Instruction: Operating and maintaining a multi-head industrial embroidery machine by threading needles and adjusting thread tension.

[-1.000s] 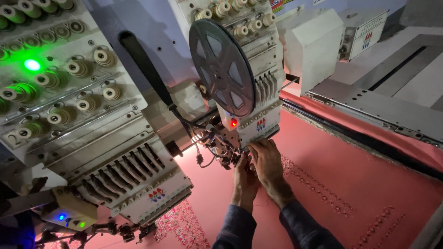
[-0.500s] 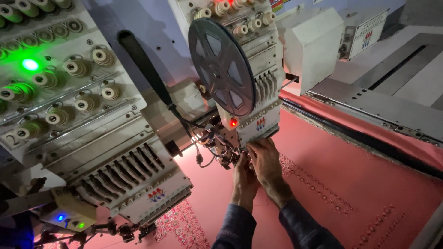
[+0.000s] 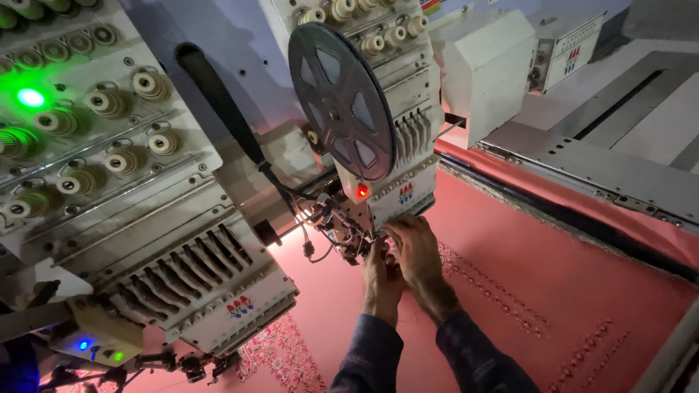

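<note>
Both my hands reach up under the middle embroidery machine head (image 3: 397, 109), where a grey spoked reel (image 3: 338, 102) hangs and a red light (image 3: 362, 191) glows. My left hand (image 3: 380, 280) has its fingers bunched at the needle and wire cluster (image 3: 342, 229) beneath the head. My right hand (image 3: 415, 251) lies beside it, fingers curled toward the same spot. What the fingertips pinch is too small to make out. Pink fabric (image 3: 510, 291) is stretched flat below my hands.
A second machine head (image 3: 182, 255) with tension knobs and a green light (image 3: 30, 97) fills the left. Stitched sequin rows (image 3: 495, 291) run across the fabric on the right. A metal frame rail (image 3: 582, 171) borders the far side, with a white box (image 3: 484, 58) behind.
My hands have stayed at the needle area with only slight finger movement. Nothing else has shifted.
</note>
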